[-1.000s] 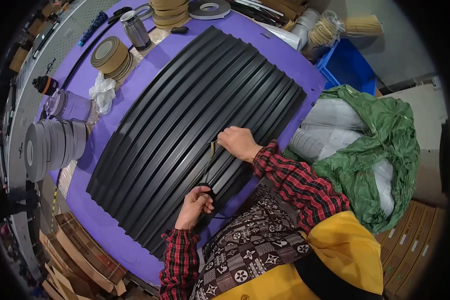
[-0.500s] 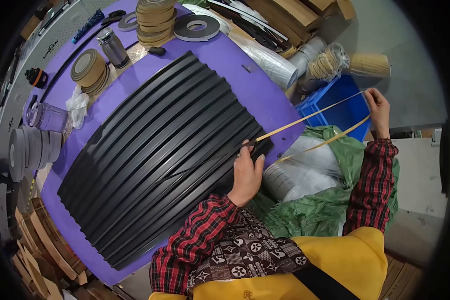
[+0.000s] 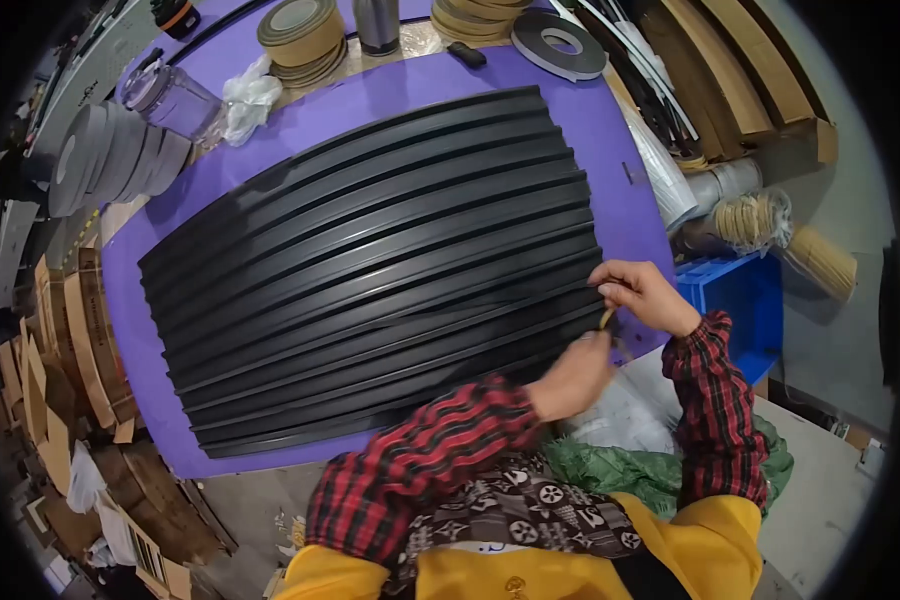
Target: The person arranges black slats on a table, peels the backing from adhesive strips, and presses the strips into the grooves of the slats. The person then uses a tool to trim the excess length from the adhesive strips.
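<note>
Yellow strip [image 3: 607, 318]: a short length shows between the two hands, at the right end of the black ribbed panel [image 3: 390, 270]. Right hand [image 3: 645, 295]: thumb and fingers drawn together in a narrow pinch at the strip's upper end. Left hand [image 3: 575, 378]: below and to the left of the right hand, fingertips near the strip's lower end; motion blur obscures the fingers, so whether they grip anything cannot be told.

The panel extends leftward from the right hand, ribs running lengthwise, and rests on a purple tabletop [image 3: 625, 115].

To the right of the right hand is a blue crate [image 3: 755, 290], with a bundle of tan sticks [image 3: 820, 262] farther out. Below the right hand, white rolls [image 3: 635, 410] lie by a green sack [image 3: 615, 465].

Above both hands, across the table, lies a ring of grey tape [image 3: 530, 38]. Tan tape rolls [image 3: 305, 40] stand farther left. Leftmost from the hands, grey rolls [image 3: 115, 160] adjoin a clear jug [image 3: 180, 103], with cardboard [image 3: 90, 340] below.
</note>
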A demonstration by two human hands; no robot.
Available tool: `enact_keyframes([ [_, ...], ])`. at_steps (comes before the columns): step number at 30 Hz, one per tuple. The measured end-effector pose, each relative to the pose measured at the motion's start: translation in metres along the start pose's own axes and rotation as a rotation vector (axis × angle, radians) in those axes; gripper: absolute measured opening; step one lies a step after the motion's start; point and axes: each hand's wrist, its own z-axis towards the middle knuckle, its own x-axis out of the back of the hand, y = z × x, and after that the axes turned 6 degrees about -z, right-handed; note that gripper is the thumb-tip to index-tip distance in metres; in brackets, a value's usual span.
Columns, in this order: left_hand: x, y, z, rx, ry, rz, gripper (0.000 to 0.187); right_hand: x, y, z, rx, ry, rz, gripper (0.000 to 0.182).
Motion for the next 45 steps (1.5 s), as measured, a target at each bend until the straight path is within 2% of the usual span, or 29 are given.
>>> enact_keyframes([
  [1,0.025,-0.012,-0.026,-0.126,0.163,0.029,0.029,0.000,0.013,-0.001,-0.054,0.049,0.244,0.014],
  [3,0.083,-0.043,-0.070,-0.147,0.534,0.258,0.010,-0.004,0.033,0.002,-0.089,0.101,0.432,0.013],
  [5,0.138,-0.076,-0.113,-0.042,0.839,0.515,0.005,-0.013,0.051,0.009,-0.153,0.182,0.488,0.013],
  [6,0.154,-0.101,-0.134,0.018,1.030,0.477,0.007,-0.016,0.060,0.013,-0.200,0.218,0.487,0.012],
  [7,0.168,-0.116,-0.152,0.126,1.090,0.552,0.008,-0.024,0.078,0.018,-0.219,0.235,0.485,0.012],
  [9,0.181,-0.147,-0.170,0.120,1.058,0.462,0.007,-0.036,0.110,0.029,-0.057,0.392,0.377,0.010],
  [10,0.183,-0.146,-0.169,0.121,1.056,0.454,0.007,-0.035,0.115,0.032,-0.062,0.393,0.372,0.010],
  [12,0.185,-0.139,-0.169,0.119,1.009,0.397,0.006,-0.033,0.116,0.035,-0.063,0.509,0.098,0.011],
  [13,0.184,-0.135,-0.167,0.147,1.019,0.380,0.005,-0.031,0.112,0.037,-0.064,0.507,0.099,0.011],
  [15,0.185,-0.136,-0.167,0.140,1.005,0.410,0.005,-0.025,0.102,0.039,-0.012,0.592,-0.111,0.012],
  [31,0.187,-0.139,-0.168,0.169,0.980,0.479,0.004,-0.019,0.114,0.054,-0.021,0.514,-0.177,0.014],
  [33,0.185,-0.141,-0.166,0.166,0.998,0.442,0.003,-0.021,0.119,0.055,0.026,0.537,-0.167,0.014],
  [34,0.186,-0.132,-0.157,0.160,1.014,0.403,0.004,-0.020,0.119,0.056,0.025,0.545,-0.163,0.014],
  [36,0.161,-0.101,-0.108,-0.014,1.007,0.438,0.005,-0.018,0.118,0.055,0.026,0.527,-0.226,0.016],
  [37,0.145,-0.082,-0.071,-0.077,0.913,0.460,0.006,-0.014,0.113,0.053,0.030,0.528,-0.226,0.016],
  [39,0.104,-0.053,0.003,-0.265,0.704,0.506,0.014,-0.001,0.101,0.048,-0.102,0.411,-0.163,0.018],
  [41,0.068,-0.051,0.068,-0.381,0.648,0.508,0.014,0.007,0.110,0.046,-0.085,0.461,-0.162,0.017],
  [43,0.042,-0.064,0.111,-0.330,0.611,0.465,0.013,0.016,0.117,0.045,-0.070,0.505,-0.162,0.017],
  [45,0.028,-0.062,0.123,-0.295,0.622,0.471,0.011,0.025,0.122,0.042,-0.040,0.529,-0.094,0.015],
])
